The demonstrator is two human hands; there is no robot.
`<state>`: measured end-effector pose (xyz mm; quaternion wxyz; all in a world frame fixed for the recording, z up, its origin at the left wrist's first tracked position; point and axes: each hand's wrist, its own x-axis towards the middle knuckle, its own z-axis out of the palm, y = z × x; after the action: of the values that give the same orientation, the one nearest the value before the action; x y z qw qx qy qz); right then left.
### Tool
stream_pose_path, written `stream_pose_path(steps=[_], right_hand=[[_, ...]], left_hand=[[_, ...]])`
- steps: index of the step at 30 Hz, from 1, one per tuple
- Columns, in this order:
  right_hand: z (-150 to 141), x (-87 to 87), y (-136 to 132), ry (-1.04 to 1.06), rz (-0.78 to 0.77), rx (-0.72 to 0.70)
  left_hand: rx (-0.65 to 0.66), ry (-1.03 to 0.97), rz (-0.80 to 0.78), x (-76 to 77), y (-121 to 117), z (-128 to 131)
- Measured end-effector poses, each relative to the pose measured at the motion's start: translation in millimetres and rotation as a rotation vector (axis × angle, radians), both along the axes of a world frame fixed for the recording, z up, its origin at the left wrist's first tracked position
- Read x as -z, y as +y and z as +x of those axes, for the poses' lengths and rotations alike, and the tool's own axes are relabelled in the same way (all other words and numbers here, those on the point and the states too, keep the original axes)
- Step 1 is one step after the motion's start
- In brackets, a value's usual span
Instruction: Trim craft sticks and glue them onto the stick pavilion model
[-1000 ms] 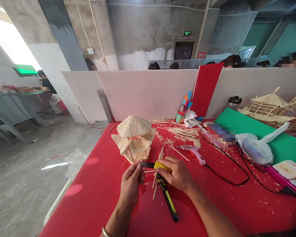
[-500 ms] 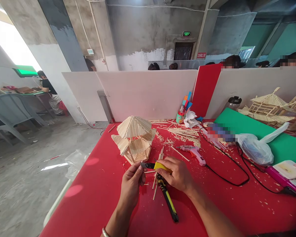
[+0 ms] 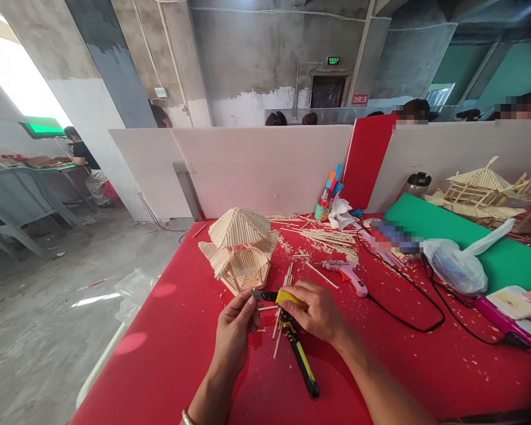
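My left hand [image 3: 238, 321] is closed in a pinch at the grey blade end of a yellow-and-black utility knife [image 3: 287, 297]. Whatever sits between those fingertips is too small to make out. Wrapped around the knife's yellow body is my right hand [image 3: 316, 310]. Below it, a tool with a black-and-lime handle [image 3: 304, 363] lies on the red table, its upper end partly hidden by the right hand. Several thin wooden sticks [image 3: 278, 333] lie under and beside the hands. Just beyond stands a small pavilion model [image 3: 240, 227] built of sticks, with a two-tier roof.
A pink glue gun [image 3: 351, 277] with a black cord lies to the right. Farther back are loose sticks [image 3: 331, 237], shavings, a pen cup [image 3: 322, 209] and crumpled tissue [image 3: 340, 213]. A plastic bag [image 3: 455, 265] and green board [image 3: 442, 221] occupy the right; a pale partition [image 3: 265, 171] borders the back.
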<state>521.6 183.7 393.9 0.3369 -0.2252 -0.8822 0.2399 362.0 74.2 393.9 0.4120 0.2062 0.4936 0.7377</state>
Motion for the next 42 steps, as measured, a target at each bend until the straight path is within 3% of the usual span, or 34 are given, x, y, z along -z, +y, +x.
stream_pose_path(steps=[6, 11, 18, 28, 38, 42], right_hand=[[0.3, 1.9, 0.4, 0.008, 0.006, -0.003], [1.7, 7.0, 6.4, 0.041, 0.132, 0.135], [0.7, 3.5, 2.7, 0.038, 0.118, 0.005], [-1.0, 5.4, 3.0, 0.066, 0.289, 0.068], [0.4, 2.5, 3.0, 0.046, 0.239, 0.041], [0.1, 3.5, 3.4, 0.045, 0.290, 0.079]], left_hand=[[-0.040, 0.022, -0.012, 1.1, 0.3, -0.4], [-0.069, 0.052, -0.019, 1.1, -0.2, 1.4], [-0.061, 0.048, -0.028, 0.5, 0.7, 0.0], [-0.086, -0.013, -0.058, -0.1, 1.4, 0.0], [-0.045, 0.002, -0.040, 1.3, 0.2, -0.8], [-0.024, 0.005, -0.042, 1.9, 0.6, -1.0]])
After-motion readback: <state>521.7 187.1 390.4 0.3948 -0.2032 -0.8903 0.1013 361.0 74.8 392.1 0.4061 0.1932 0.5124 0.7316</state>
